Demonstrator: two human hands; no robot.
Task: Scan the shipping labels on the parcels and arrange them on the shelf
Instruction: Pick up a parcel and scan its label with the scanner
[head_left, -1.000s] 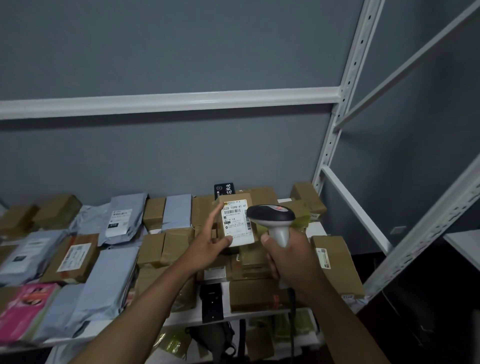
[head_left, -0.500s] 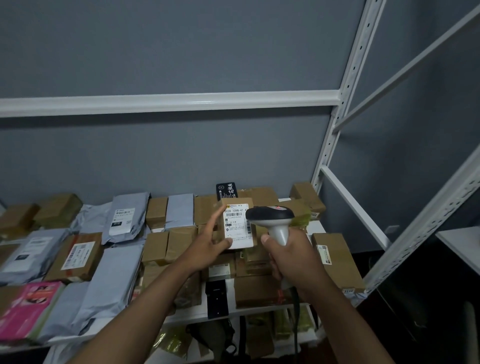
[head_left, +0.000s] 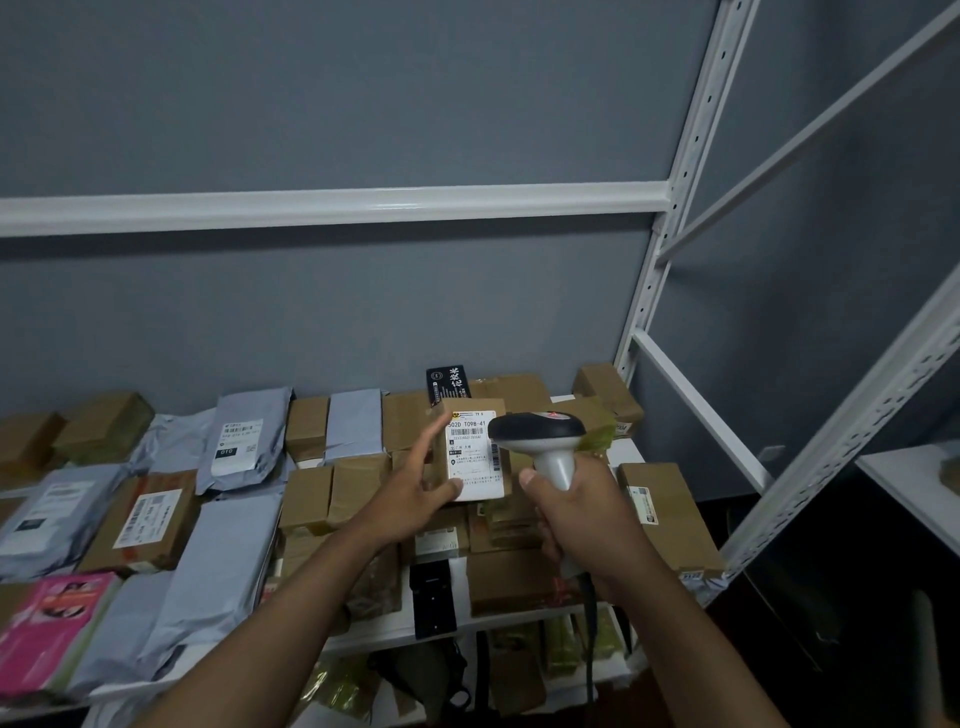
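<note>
Readable print on the held parcel and a few packages on the shelf

The white shipping label (head_left: 475, 454) on the small brown box (head_left: 470, 415) held up by the left hand (head_left: 410, 493) reads "502D T098-41" above a barcode, with "TY S" at its top edge; the finer lines below are too small to read. A black card (head_left: 448, 383) standing at the back carries white Chinese characters. The label on a grey mailer bag (head_left: 249, 439) has a black tab reading "OTO"; other labels are blurred.
</note>
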